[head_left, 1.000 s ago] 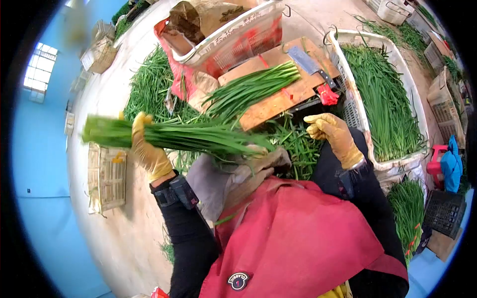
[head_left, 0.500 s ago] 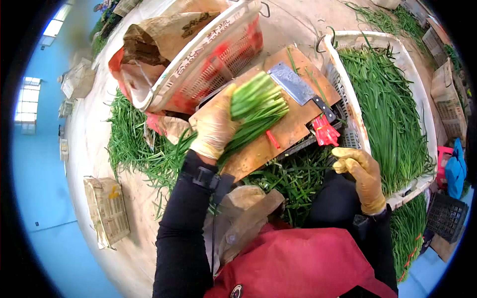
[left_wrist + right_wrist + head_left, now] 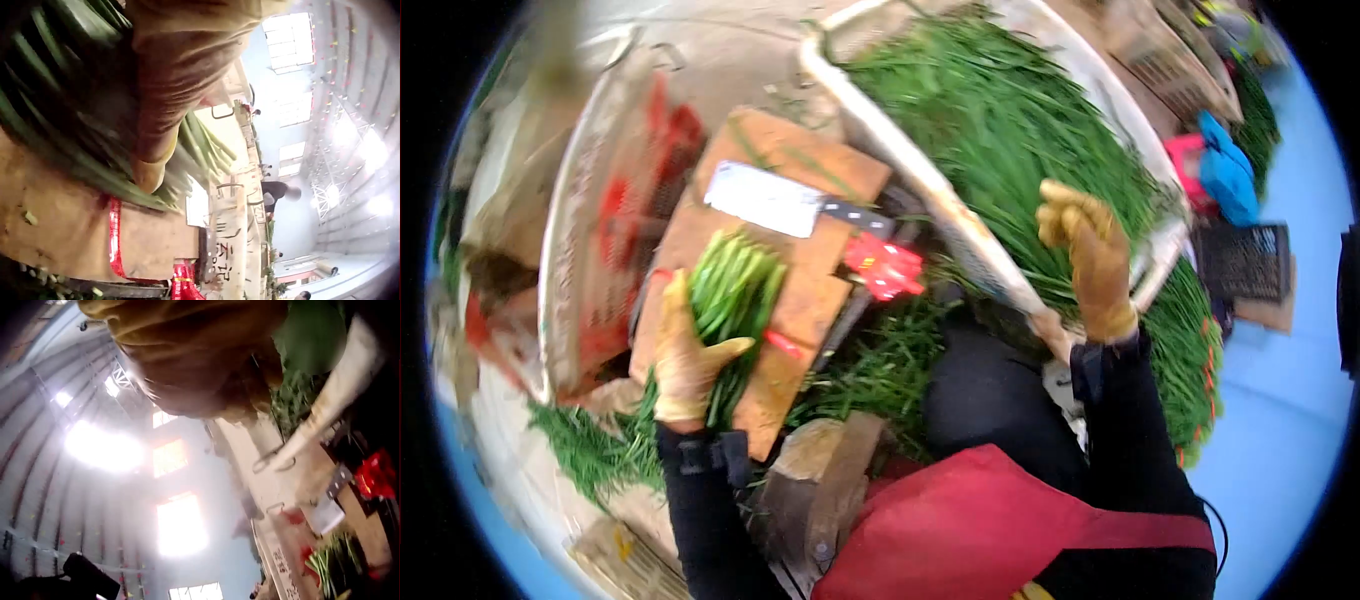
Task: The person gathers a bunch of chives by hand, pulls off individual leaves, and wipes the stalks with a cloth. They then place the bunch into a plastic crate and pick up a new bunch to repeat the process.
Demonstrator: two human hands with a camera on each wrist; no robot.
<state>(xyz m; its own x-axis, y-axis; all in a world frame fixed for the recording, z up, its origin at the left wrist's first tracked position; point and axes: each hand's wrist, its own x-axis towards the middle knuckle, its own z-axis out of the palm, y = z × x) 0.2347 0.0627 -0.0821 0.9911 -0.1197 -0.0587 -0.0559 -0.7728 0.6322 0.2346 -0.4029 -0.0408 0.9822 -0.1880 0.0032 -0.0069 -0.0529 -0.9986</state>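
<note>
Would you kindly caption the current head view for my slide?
Left hand touches green stalks on a board near a cleaver; right hand looks empty.

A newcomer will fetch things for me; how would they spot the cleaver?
Find the white crate heaped with green leaves. Beside it is a wooden board; the cleaver lies flat on it, handle toward the red strips. Its broad, bright blade and black handle set it apart from the green bundle.

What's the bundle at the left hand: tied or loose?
Looks loose: the red strip lies on the board; none crosses the visible bundle. Under the left hand, cannot tell.
</note>
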